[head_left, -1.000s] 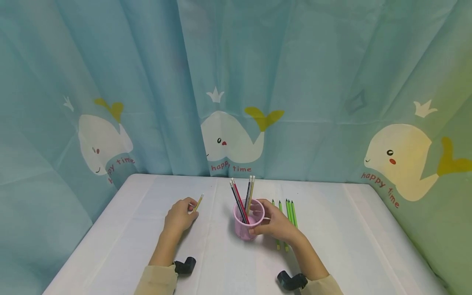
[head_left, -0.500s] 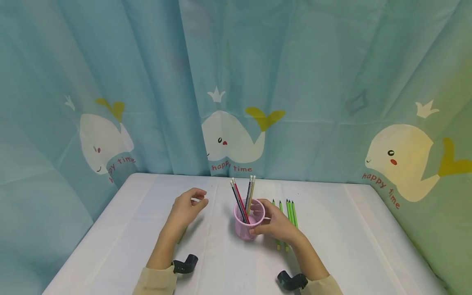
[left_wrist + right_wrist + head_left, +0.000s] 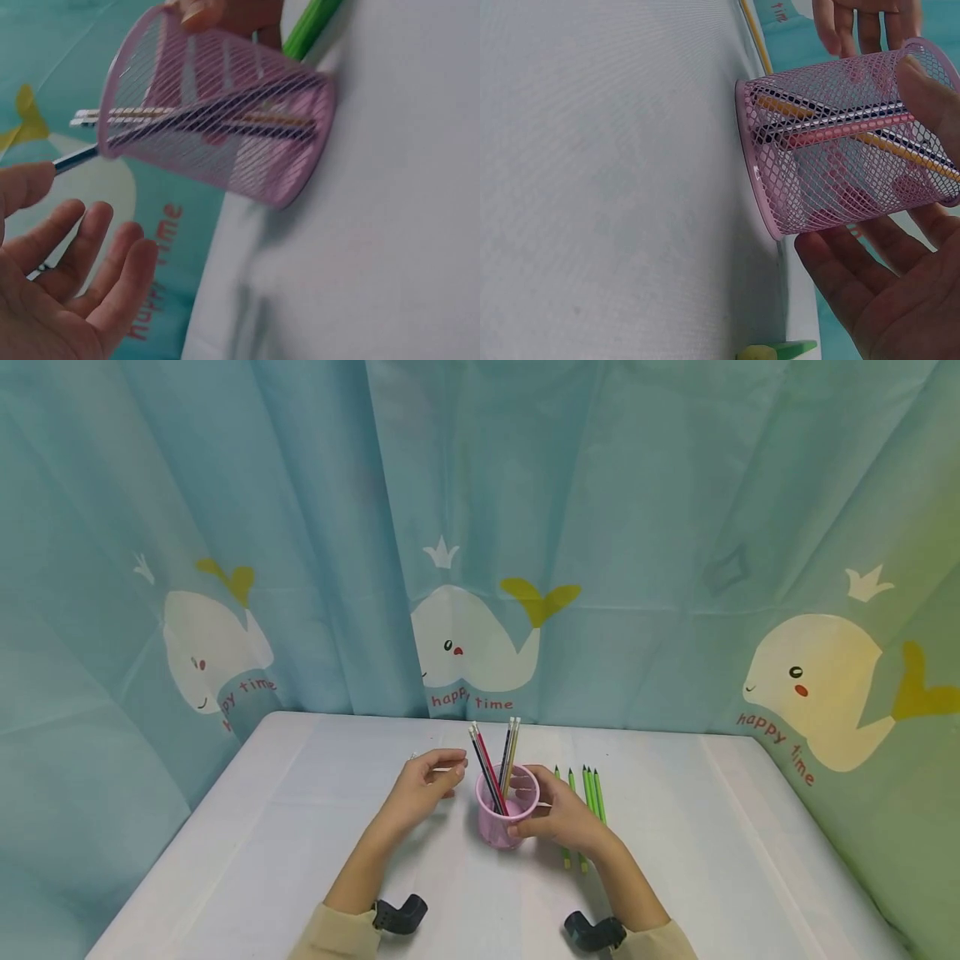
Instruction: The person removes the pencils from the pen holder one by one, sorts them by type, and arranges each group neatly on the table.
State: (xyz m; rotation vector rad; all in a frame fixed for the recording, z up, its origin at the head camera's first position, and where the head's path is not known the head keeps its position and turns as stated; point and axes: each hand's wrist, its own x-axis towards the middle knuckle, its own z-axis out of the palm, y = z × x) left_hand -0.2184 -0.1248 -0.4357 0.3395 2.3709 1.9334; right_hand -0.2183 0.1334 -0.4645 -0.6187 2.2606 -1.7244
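Note:
A pink mesh pencil cup stands upright on the table, holding several pencils in black, red and gold. My right hand grips the cup from its right side, thumb at the near side and fingers round the back. On the cup's left, my left hand hovers with fingers loosely extended and nothing held. The left wrist view shows its spread fingers below the cup's rim, its thumb overlapping a dark pencil. A yellow pencil lies on the table, mostly hidden behind my left hand and arm in the head view.
Several green pencils lie right of the cup, partly behind my right hand. The white table reaches back to a blue-green curtain printed with whales. A black wrist mount sits on my left wrist, another on my right.
My left hand has let go of the yellow pencil, leaving it on the table, and has moved right to the cup. My right hand and the cup have stayed in place.

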